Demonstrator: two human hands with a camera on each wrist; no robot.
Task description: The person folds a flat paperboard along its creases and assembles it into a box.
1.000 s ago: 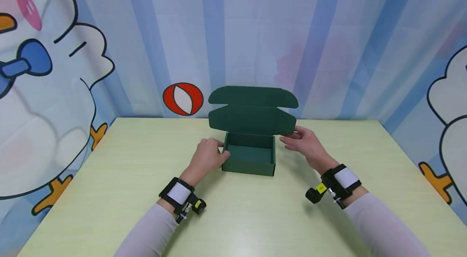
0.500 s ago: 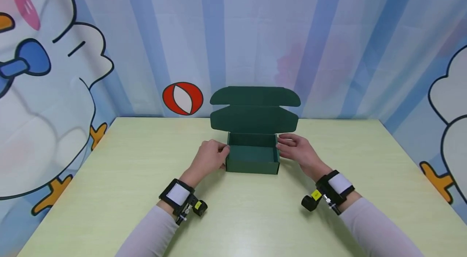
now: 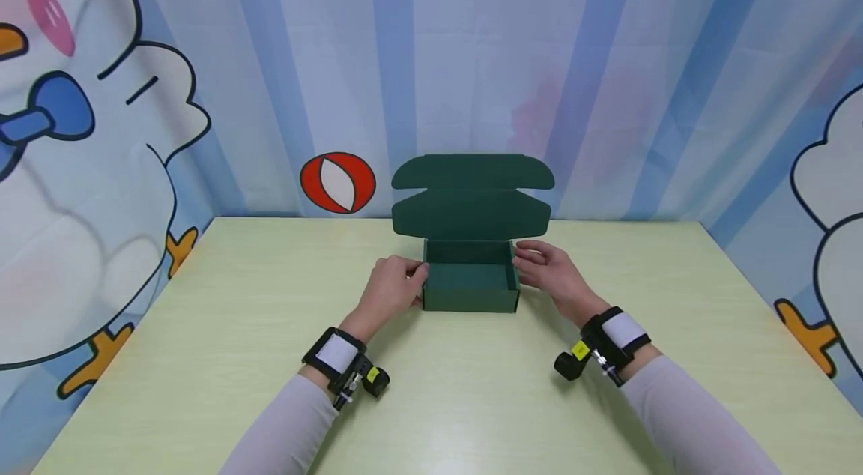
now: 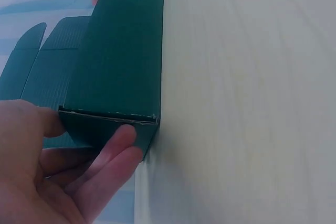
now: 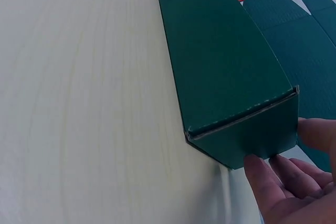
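A dark green cardboard box [image 3: 470, 301] stands on the table with its lid [image 3: 472, 213] raised at the back and its inside floor showing. The left hand [image 3: 391, 286] holds the box's left side wall, thumb at the rim; its fingers [image 4: 107, 174] lie against the outer face in the left wrist view. On the opposite side, the right hand [image 3: 554, 276] rests its extended fingers [image 5: 261, 179] against the right wall, thumb near the upper edge.
The pale wood-grain table [image 3: 270, 295] runs back to a blue-and-white striped curtain [image 3: 458, 48]. Cartoon birds are printed on the curtain at both sides, and a red-and-white ball print [image 3: 364, 179] shows left of the lid.
The right hand has come down from the lid's corner to the right wall. The box has shifted right and back and now sits straighter, with the left hand staying at its left wall.
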